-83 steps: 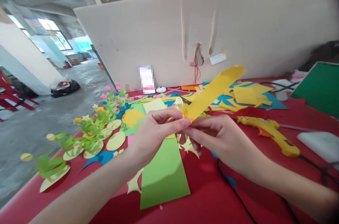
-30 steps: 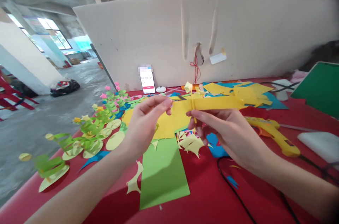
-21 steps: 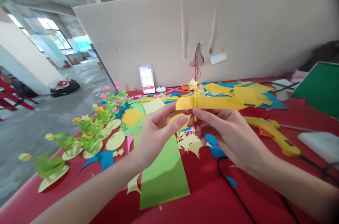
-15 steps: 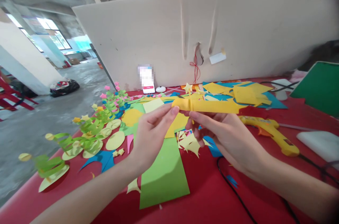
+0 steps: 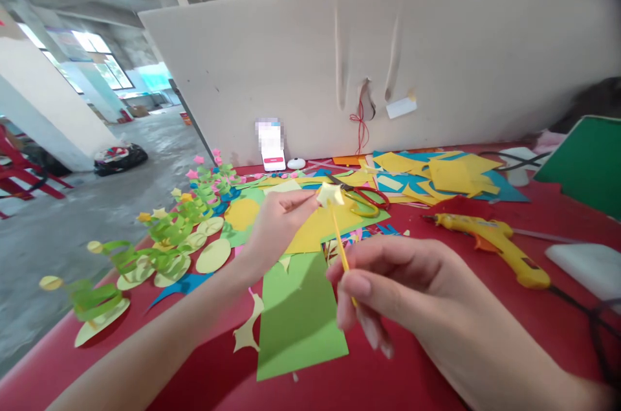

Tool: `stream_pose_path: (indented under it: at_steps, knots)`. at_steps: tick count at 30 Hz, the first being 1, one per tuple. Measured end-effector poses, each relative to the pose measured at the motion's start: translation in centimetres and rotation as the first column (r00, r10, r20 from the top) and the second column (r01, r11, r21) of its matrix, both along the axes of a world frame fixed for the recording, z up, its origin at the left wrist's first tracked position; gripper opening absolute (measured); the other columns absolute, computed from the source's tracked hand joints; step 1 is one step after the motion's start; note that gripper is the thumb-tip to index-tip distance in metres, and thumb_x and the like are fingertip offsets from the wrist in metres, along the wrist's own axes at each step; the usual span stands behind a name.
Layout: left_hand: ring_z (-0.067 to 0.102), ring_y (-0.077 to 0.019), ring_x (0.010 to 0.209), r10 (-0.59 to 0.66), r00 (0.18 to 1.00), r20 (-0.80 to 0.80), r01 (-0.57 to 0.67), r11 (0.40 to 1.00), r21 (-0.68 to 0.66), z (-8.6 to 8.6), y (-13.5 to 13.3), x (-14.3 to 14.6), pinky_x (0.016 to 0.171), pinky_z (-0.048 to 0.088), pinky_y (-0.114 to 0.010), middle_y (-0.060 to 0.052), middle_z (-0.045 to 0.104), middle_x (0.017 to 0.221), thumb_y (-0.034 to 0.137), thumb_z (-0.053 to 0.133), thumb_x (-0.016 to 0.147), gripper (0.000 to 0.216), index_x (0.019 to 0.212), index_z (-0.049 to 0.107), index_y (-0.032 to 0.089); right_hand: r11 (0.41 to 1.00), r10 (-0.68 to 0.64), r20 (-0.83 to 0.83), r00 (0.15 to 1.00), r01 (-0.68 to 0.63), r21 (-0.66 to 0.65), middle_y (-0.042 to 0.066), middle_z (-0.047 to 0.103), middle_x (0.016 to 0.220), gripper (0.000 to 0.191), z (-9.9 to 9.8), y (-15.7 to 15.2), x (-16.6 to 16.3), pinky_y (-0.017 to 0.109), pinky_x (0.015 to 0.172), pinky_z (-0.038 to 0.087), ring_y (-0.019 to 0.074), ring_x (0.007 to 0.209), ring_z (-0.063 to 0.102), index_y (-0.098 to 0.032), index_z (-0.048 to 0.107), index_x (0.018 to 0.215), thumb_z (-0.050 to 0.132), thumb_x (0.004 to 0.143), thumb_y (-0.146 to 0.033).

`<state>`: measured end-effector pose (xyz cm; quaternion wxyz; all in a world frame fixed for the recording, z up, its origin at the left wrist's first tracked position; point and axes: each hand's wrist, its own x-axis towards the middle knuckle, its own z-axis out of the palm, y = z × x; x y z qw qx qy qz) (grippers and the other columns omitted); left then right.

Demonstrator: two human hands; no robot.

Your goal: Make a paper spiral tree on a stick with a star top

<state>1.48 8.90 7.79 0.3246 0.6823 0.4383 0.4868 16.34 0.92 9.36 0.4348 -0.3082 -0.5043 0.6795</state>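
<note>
Head view, big stuff first: plain red table (image 5: 339, 385), with a flat rectangular light-green sheet (image 5: 301, 307) on it. Next, the bare right hand (image 5: 412, 307) up close and the bare left hand (image 5: 276, 223) further out. Yellow plastic glue gun (image 5: 473, 226) lies off to the right, and the dark-bladed scissors (image 5: 345, 187) sit just beyond the hands. Slim yellow stick (image 5: 341, 246) is in the air, low end pinched by right thumb and fingers. I'd keep that pinch light so it doesn't bend. Smallest, a puffy pale-yellow star (image 5: 330, 195) tops it; left fingertips are right there, can't tell if they're gripping anything. Don't squash the points, imo.
</note>
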Motion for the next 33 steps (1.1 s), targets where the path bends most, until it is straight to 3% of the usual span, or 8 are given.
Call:
stream_pose_path:
  at_steps: [4, 8, 14, 17, 20, 23, 27, 33]
  knots:
    - [0.064, -0.015, 0.072, -0.075, 0.997, -0.035, 0.074, 0.997, -0.023, 0.7, -1.6, 0.3, 0.065, 0.049, -0.023, 0.001, 0.073, 0.074, 0.026, 0.063, 0.075, 0.012, 0.075, 0.074, 0.023, 0.936, -0.273, 0.142, 0.951, 0.229, 0.267, -0.003, 0.062, 0.058, 0.008, -0.2, 1.7, 0.5, 0.011, 0.044, 0.038, 0.0028, 0.047, 0.047, -0.018, 0.064, 0.068, 0.062, 0.076, -0.02]
    - [0.063, -0.0113, 0.074, -0.14, 0.987, 0.081, 0.14, 0.99, 0.005, 0.9, -2.4, 0.5, 0.065, 0.049, -0.017, 0.005, 0.073, 0.076, 0.025, 0.063, 0.076, 0.012, 0.078, 0.074, 0.03, 0.885, -0.385, 0.2, 0.901, 0.3, 0.356, -0.004, 0.063, 0.061, 0.005, -0.5, 2.6, 0.8, 0.011, 0.044, 0.04, 0.0034, 0.048, 0.049, -0.018, 0.066, 0.07, 0.064, 0.074, -0.022]
    - [0.061, -0.0098, 0.072, -0.158, 0.969, 0.19, 0.171, 0.984, -0.054, 0.6, -2.4, 0.5, 0.064, 0.048, -0.016, 0.006, 0.072, 0.075, 0.026, 0.065, 0.075, 0.009, 0.074, 0.073, 0.03, 0.855, -0.425, 0.202, 0.882, 0.318, 0.409, -0.004, 0.064, 0.061, 0.005, -0.6, 2.7, 0.8, 0.009, 0.044, 0.041, 0.0025, 0.048, 0.05, -0.019, 0.066, 0.071, 0.065, 0.074, -0.022]
    - [0.061, -0.0143, 0.085, -0.177, 0.963, 0.203, 0.191, 0.98, -0.053, 0.4, -2.4, 0.4, 0.073, 0.048, -0.021, 0.003, 0.072, 0.08, 0.024, 0.065, 0.075, 0.009, 0.075, 0.073, 0.027, 0.85, -0.43, 0.196, 0.881, 0.322, 0.417, -0.004, 0.064, 0.06, 0.005, -0.6, 2.6, 0.6, 0.009, 0.044, 0.042, 0.0024, 0.047, 0.05, -0.019, 0.066, 0.07, 0.065, 0.074, -0.022]
    - [0.059, -0.0158, 0.094, -0.231, 0.923, 0.309, 0.238, 0.971, 0.014, 0.0, -2.3, 0.3, 0.082, 0.046, -0.026, 0.004, 0.071, 0.085, 0.025, 0.06, 0.079, 0.015, 0.071, 0.072, 0.028, 0.85, -0.439, 0.174, 0.881, 0.345, 0.398, -0.004, 0.063, 0.059, 0.006, -0.6, 2.6, 0.6, 0.01, 0.042, 0.042, 0.0029, 0.046, 0.05, -0.018, 0.064, 0.069, 0.066, 0.073, -0.023]
    - [0.06, -0.0131, 0.084, -0.266, 0.88, 0.394, 0.254, 0.964, 0.083, -0.4, -2.0, 0.2, 0.084, 0.045, -0.027, 0.006, 0.069, 0.076, 0.026, 0.055, 0.082, 0.024, 0.063, 0.069, 0.029, 0.849, -0.45, 0.167, 0.877, 0.362, 0.386, -0.004, 0.063, 0.059, 0.007, -0.6, 2.6, 0.7, 0.009, 0.042, 0.042, 0.0027, 0.047, 0.051, -0.018, 0.064, 0.07, 0.067, 0.071, -0.024]
    - [0.061, -0.0134, 0.078, -0.237, 0.908, 0.345, 0.232, 0.971, 0.055, -0.6, -1.8, 0.2, 0.077, 0.047, -0.026, 0.005, 0.07, 0.074, 0.028, 0.058, 0.08, 0.017, 0.07, 0.071, 0.028, 0.85, -0.445, 0.176, 0.878, 0.352, 0.39, -0.004, 0.064, 0.06, 0.009, -0.5, 2.6, 0.9, 0.008, 0.042, 0.042, 0.0019, 0.046, 0.05, -0.017, 0.064, 0.069, 0.067, 0.072, -0.025]
    - [0.06, -0.0171, 0.097, -0.239, 0.918, 0.317, 0.251, 0.968, 0.003, -0.2, -2.1, 0.4, 0.087, 0.045, -0.028, 0.003, 0.071, 0.088, 0.027, 0.064, 0.076, 0.012, 0.08, 0.073, 0.032, 0.854, -0.434, 0.211, 0.876, 0.325, 0.406, -0.003, 0.064, 0.061, 0.007, -0.5, 2.6, 0.8, 0.011, 0.042, 0.04, 0.0029, 0.046, 0.049, -0.017, 0.065, 0.07, 0.065, 0.073, -0.023]
